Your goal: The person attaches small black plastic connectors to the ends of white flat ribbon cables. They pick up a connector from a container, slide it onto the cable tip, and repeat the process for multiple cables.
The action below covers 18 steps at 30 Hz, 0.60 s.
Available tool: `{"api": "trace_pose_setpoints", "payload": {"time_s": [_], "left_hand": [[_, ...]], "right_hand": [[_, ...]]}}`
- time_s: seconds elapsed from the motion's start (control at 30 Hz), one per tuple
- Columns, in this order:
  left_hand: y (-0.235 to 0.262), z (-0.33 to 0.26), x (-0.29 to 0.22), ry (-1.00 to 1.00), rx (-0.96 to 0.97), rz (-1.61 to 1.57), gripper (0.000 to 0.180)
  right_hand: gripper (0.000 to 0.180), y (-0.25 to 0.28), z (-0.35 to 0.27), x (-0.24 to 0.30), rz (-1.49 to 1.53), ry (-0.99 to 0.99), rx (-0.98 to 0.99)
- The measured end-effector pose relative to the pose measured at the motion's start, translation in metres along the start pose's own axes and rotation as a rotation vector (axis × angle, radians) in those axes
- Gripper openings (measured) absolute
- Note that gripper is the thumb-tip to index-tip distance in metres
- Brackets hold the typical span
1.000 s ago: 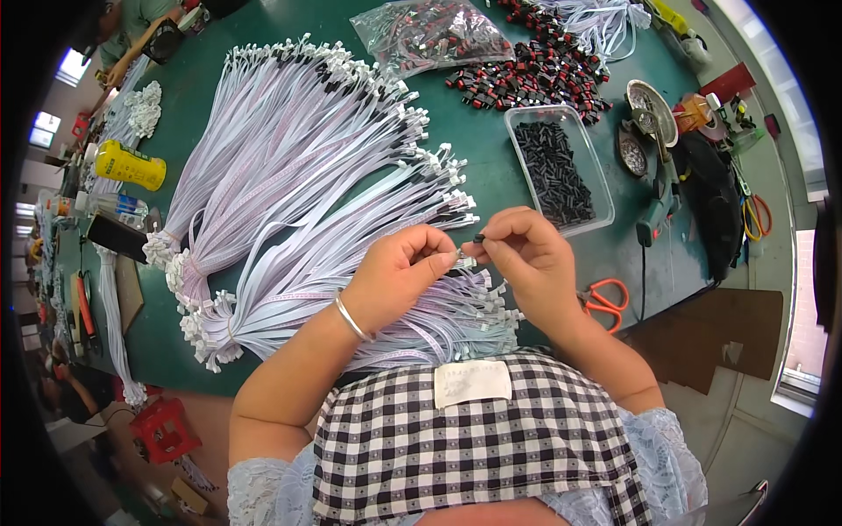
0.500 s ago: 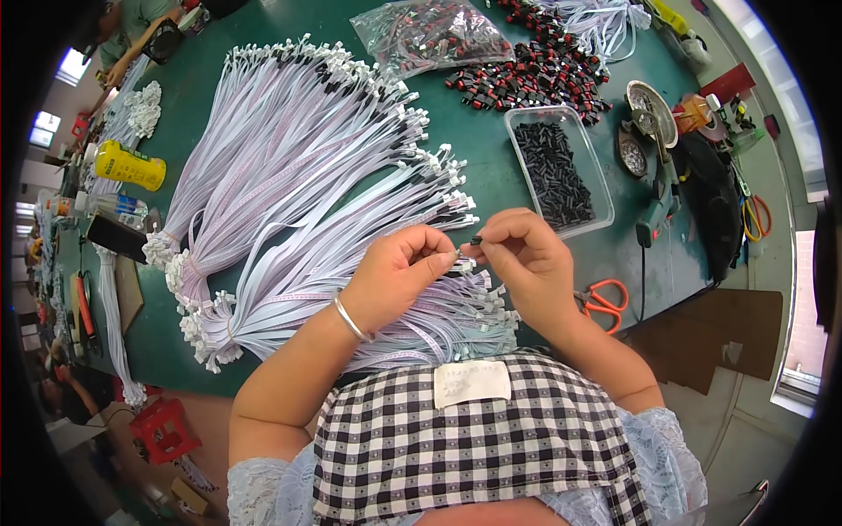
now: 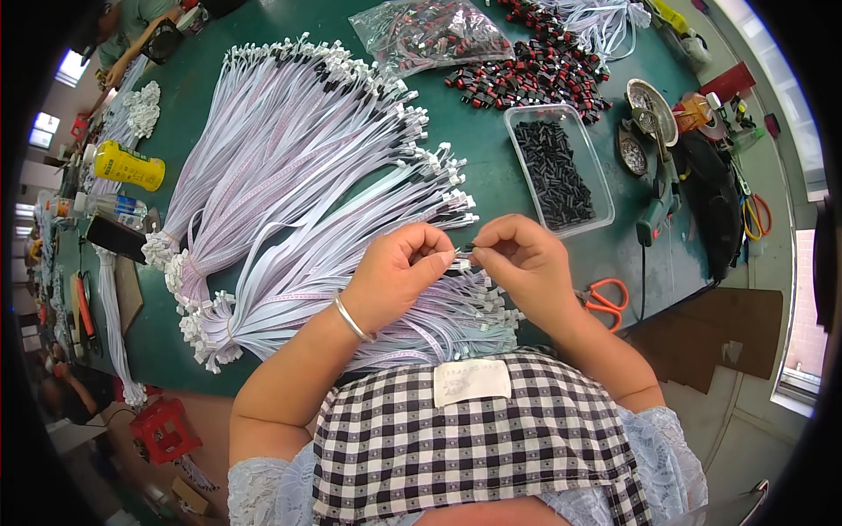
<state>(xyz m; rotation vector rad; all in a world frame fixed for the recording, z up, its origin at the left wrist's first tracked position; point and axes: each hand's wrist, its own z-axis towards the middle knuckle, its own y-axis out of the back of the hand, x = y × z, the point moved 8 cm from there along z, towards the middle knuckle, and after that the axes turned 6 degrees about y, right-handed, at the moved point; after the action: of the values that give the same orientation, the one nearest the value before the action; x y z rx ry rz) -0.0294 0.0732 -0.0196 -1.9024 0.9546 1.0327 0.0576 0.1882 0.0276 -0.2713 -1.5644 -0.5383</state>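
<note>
My left hand (image 3: 399, 267), with a silver bangle at the wrist, pinches what appears to be the end of a white ribbon cable; the fingers mostly hide it. Facing it, my right hand (image 3: 528, 263) is closed, thumb and forefinger on a small black tube (image 3: 470, 247). The fingertips of both hands almost meet. Beneath them fan out bundled white ribbon cables (image 3: 342, 237) with white plugs at their ends. Beyond my right hand stands a clear plastic box (image 3: 605, 193) with many short black tubes (image 3: 554, 171) in it.
Orange-handled scissors (image 3: 605, 300) lie right of my right forearm. Black and red connectors (image 3: 535, 74) are heaped at the back, beside a filled clear bag (image 3: 430, 39). A green corded tool (image 3: 658, 210) and metal dishes (image 3: 653, 110) are at right; a yellow bottle (image 3: 129, 167) lies at left.
My right hand has moved slightly left and down, bringing the black tube closer to the left fingertips. The left hand has barely moved.
</note>
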Motion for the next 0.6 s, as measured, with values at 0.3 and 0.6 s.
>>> {"api": "trace_pose_setpoints", "payload": {"time_s": [0.3, 0.6], "left_hand": [[-0.0008, -0.0006, -0.0014, -0.001, -0.024, 0.041, 0.007], [0.0004, -0.0008, -0.0016, -0.026, -0.036, 0.049, 0.008]], "right_hand": [[0.01, -0.0004, 0.0002, -0.0007, -0.017, 0.011, 0.027], [0.01, -0.0034, 0.0008, 0.0039, -0.115, 0.11, 0.045]]}}
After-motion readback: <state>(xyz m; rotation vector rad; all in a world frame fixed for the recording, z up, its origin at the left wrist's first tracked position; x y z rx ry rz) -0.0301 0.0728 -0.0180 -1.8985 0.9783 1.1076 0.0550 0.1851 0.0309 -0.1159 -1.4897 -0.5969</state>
